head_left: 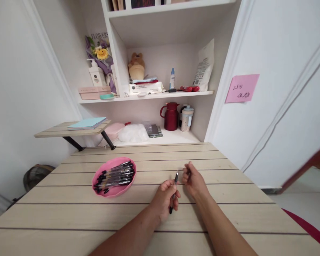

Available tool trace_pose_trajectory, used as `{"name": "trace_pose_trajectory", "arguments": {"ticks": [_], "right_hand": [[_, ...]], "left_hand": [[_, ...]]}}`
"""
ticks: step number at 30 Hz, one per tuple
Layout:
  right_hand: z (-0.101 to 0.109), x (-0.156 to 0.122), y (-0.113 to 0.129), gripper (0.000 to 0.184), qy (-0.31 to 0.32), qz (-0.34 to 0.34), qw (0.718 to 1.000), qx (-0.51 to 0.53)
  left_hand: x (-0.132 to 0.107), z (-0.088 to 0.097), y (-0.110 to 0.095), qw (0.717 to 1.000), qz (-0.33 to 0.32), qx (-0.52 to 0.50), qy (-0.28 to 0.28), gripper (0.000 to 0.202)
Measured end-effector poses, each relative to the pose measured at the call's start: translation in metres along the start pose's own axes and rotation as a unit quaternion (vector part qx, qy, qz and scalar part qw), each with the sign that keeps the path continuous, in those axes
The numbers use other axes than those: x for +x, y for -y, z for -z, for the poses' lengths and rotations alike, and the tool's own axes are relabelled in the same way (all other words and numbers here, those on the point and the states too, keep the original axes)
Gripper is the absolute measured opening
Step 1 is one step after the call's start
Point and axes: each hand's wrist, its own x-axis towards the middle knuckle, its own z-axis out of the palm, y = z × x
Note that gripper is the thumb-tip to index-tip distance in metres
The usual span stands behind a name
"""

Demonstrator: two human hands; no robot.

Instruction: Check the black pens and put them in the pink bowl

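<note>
My left hand (164, 199) is closed round a black pen (174, 192), held roughly upright over the wooden table (229, 199), its tip pointing away from me. My right hand (193, 180) sits just to the right of the pen's top end, fingers curled in a pinch; what it pinches, if anything, is too small to make out. To the left lies a pink oval tray (114, 191) holding several black pens (114, 176) side by side.
Behind the table stand white shelves with a red jug (171, 116), a speckled cup (187, 118), a plastic bag (133, 133), bottles and a plush toy. A small raised wooden shelf (69, 129) carries blue folders. A pink note (241, 88) hangs on the right wall.
</note>
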Motion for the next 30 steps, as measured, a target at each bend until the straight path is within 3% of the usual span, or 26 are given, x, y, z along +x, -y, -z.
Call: {"name": "trace_pose_trajectory", "arguments": {"ticks": [6,11,16,22,30], "right_hand": [[-0.019,-0.017,-0.01,0.038,0.073,-0.027,0.978,-0.195],[-0.018,-0.015,-0.013,0.037,0.049,-0.008,0.96,-0.275],[-0.016,-0.013,-0.015,0.038,0.021,-0.005,0.95,-0.313],[-0.017,-0.015,-0.011,0.037,0.045,-0.018,0.955,-0.291],[-0.018,-0.018,-0.01,0.033,0.05,-0.05,0.962,-0.264]], "left_hand": [[0.0,0.003,-0.005,1.0,-0.011,-0.008,-0.023,0.034],[-0.001,0.001,-0.003,0.999,-0.017,-0.001,-0.046,0.033],[0.0,-0.001,0.001,0.997,-0.039,0.001,-0.072,0.034],[0.003,0.005,0.002,0.999,-0.026,-0.014,-0.043,0.031],[0.002,0.006,0.002,0.999,-0.023,-0.02,-0.043,0.031]]}}
